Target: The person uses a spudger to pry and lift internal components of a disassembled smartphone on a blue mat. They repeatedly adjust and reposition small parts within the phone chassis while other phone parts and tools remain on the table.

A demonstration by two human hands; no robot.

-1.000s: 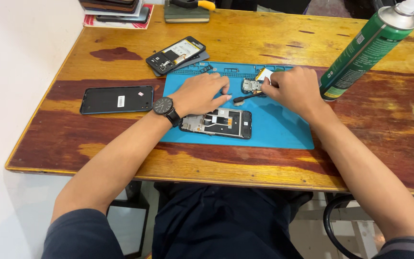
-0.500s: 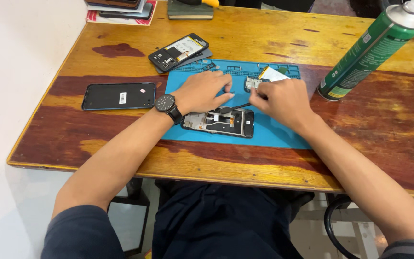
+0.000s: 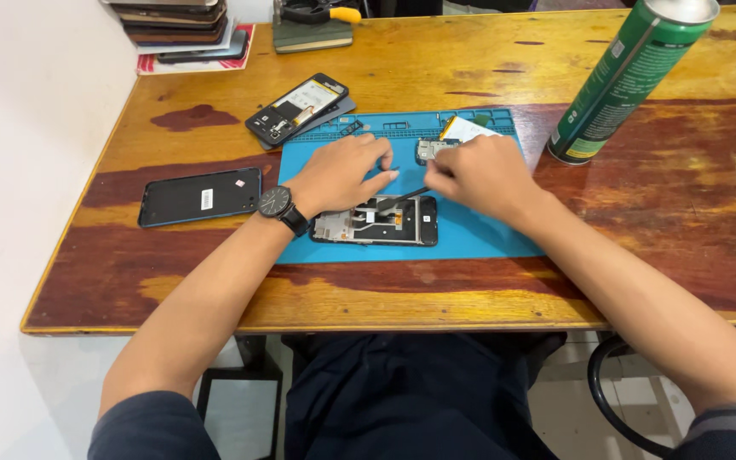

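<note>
**Opened phone under the tool on the blue mat**

My right hand [image 3: 483,175] is closed around a slim dark tool [image 3: 402,198], its tip angled down and to my left onto the upper edge of the opened phone [image 3: 375,221], which lies flat on the blue work mat [image 3: 487,238] just below both hands. My left hand [image 3: 342,173], a black wristwatch [image 3: 276,203] on the wrist, rests loosely curled on the mat directly beside the tool tip, fingers bent; it touches the phone's top edge, or very nearly, but clasps nothing that I can make out. Just beyond my right knuckles sits a small detached part [image 3: 432,149] with a white-and-yellow piece [image 3: 468,128] behind it. Off past my left wrist a dark phone panel [image 3: 200,196] lies face down on the wooden table [image 3: 385,302], and farther out from my left hand another opened handset [image 3: 297,106] rests at the mat's corner. Well to the right of my grip stands a green spray can [image 3: 628,81], tilted in the view. As I judge it, the work is at the stage of prying or lifting something inside the bared frame. The next move would call for a light, steady push at the tip while my left fingers pin the frame so it cannot slide on the mat
</note>
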